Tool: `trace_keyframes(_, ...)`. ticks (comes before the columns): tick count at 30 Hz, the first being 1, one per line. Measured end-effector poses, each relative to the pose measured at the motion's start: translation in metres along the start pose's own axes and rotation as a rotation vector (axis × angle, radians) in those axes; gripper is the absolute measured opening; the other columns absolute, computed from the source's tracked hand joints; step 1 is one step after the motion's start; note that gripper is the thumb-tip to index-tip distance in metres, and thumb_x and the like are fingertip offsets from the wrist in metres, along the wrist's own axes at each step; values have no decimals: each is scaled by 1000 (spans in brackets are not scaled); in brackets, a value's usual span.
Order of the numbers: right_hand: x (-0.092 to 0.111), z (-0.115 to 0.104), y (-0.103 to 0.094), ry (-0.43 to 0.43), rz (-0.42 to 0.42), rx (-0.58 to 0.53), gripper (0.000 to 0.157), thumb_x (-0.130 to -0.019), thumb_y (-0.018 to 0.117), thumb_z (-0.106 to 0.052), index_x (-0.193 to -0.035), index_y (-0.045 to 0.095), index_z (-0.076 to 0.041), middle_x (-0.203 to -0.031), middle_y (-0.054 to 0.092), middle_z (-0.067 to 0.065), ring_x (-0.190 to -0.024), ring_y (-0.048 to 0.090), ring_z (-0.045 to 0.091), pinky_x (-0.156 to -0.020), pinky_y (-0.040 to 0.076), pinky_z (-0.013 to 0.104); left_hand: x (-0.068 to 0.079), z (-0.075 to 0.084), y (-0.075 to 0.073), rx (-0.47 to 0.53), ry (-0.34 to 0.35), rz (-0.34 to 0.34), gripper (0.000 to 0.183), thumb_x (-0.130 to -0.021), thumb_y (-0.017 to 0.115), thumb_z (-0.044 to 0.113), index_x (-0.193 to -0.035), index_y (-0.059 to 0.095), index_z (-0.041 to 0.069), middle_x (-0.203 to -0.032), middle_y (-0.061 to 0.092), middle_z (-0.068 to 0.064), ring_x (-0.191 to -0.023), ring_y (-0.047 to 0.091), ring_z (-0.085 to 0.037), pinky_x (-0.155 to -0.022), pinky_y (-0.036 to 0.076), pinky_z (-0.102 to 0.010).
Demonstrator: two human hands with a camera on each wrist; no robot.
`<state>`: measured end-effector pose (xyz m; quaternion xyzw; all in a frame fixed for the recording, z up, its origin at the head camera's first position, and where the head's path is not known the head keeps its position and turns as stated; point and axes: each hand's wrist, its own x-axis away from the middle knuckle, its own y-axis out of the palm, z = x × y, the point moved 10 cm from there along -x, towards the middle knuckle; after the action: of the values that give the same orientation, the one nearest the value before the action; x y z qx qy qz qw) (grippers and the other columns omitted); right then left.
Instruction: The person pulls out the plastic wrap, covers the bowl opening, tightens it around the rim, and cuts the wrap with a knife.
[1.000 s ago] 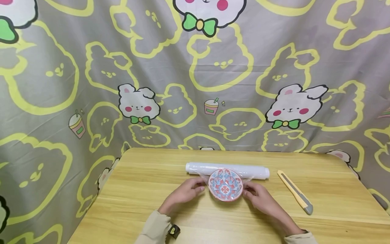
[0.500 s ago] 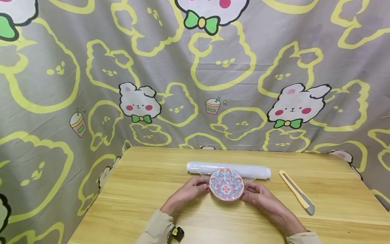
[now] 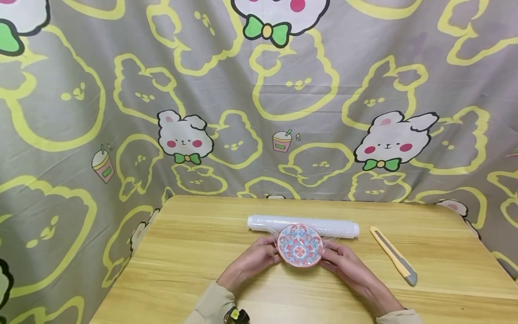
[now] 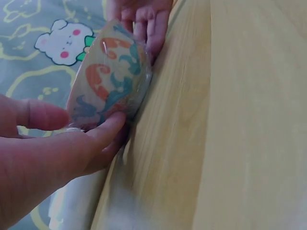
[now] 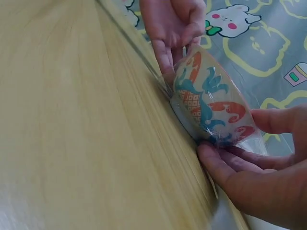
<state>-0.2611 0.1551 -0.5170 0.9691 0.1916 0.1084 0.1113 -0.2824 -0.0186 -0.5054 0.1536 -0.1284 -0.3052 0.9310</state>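
Note:
A small bowl [image 3: 300, 246] with a red and blue pattern stands on the wooden table, with clear plastic wrap [image 5: 254, 143] over it and drawn down its outer side. My left hand [image 3: 254, 259] grips the bowl's left side. Its thumb is by the rim and its fingers [image 4: 109, 128] press the wrapped wall near the base. On the right side my right hand [image 3: 349, 265] holds the bowl, thumb at the rim and fingers [image 5: 213, 160] low against the wall. Loose film edges stick out beside both hands. Behind the bowl lies a white roll of plastic wrap [image 3: 340, 228].
A yellow and grey utility knife [image 3: 393, 255] lies on the table [image 3: 194, 252] to the right of the bowl. Patterned fabric [image 3: 226, 90] hangs behind the table and along its left side. A dark band with a small device [image 3: 238, 316] is at my left wrist.
Both hands have moved in from the loose film at the sides to the bowl's wall. The film edges are drawn closer to the bowl. The bowl, roll and knife stay in place.

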Motion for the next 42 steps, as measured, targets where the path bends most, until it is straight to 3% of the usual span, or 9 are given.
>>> trace_keyframes(8, -2, 0, 3, 7, -18, -9, 66, -108, 51, -15, -152, 16, 21, -159, 19, 38, -138, 43, 23, -112, 43, 34, 2, -2, -5, -1, 11, 30, 47, -108, 36, 1, -151, 32, -16, -153, 38, -32, -142, 40, -42, -119, 33, -50)
trace_keyframes(18, -4, 3, -1, 3, -17, -22, 68, -108, 51, -15, -152, 14, 21, -157, 21, 39, -136, 47, 24, -111, 44, 34, 5, -3, -7, 27, 26, 143, 48, -106, 38, -1, -151, 30, -17, -155, 34, -33, -142, 39, -44, -119, 33, -52)
trace_keyframes(22, -2, -1, -14, 2, 32, 22, 68, -108, 53, -19, -150, 19, 21, -149, 38, 36, -131, 53, 25, -109, 46, 35, 10, -1, -4, 83, 35, 217, 50, -106, 40, -1, -151, 25, -19, -156, 33, -34, -144, 38, -43, -119, 33, -51)
trace_keyframes(27, 10, -23, -44, -32, 192, 213, 54, -109, 52, -22, -133, 41, 25, -119, 66, 27, -104, 71, 26, -92, 58, 36, 24, -1, -4, 157, 29, 375, 56, -102, 45, 1, -152, 27, -16, -148, 42, -32, -137, 43, -41, -114, 38, -59)
trace_keyframes(30, 21, -45, -61, -112, 356, 346, 46, -107, 57, -20, -124, 52, 22, -106, 70, 29, -87, 76, 29, -78, 63, 37, 37, -4, -4, 252, 27, 493, 66, -95, 45, -2, -155, 20, -12, -150, 33, -35, -134, 41, -40, -114, 32, -67)
trace_keyframes(33, 29, -69, -69, -231, 490, 468, 38, -105, 61, -19, -118, 59, 16, -103, 71, 28, -76, 76, 24, -68, 64, 37, 45, -6, 2, 343, 42, 549, 72, -90, 41, -6, -157, 13, -11, -151, 23, -36, -133, 36, -41, -117, 22, -70)
trace_keyframes(36, 30, -92, -65, -396, 559, 669, 24, -103, 63, -14, -110, 67, 9, -102, 73, 23, -80, 74, 15, -68, 62, 26, 50, -8, 11, 351, 50, 580, 74, -87, 41, -8, -156, 15, -10, -146, 28, -33, -129, 38, -39, -117, 24, -68)
trace_keyframes(39, 25, -106, -59, -541, 594, 855, 13, -100, 65, -5, -108, 73, 2, -105, 75, 17, -98, 72, 23, -83, 52, 10, 53, -10, 19, 305, 55, 602, 73, -85, 43, -8, -154, 20, -9, -143, 36, -29, -121, 43, -33, -111, 37, -59)
trace_keyframes(42, 16, -106, -57, -590, 594, 948, 16, -98, 65, -2, -111, 74, -2, -113, 74, 15, -113, 67, 35, -93, 38, 4, 54, -11, 26, 274, 65, 613, 73, -84, 44, -9, -153, 22, -8, -144, 38, -27, -115, 45, -29, -103, 42, -45)
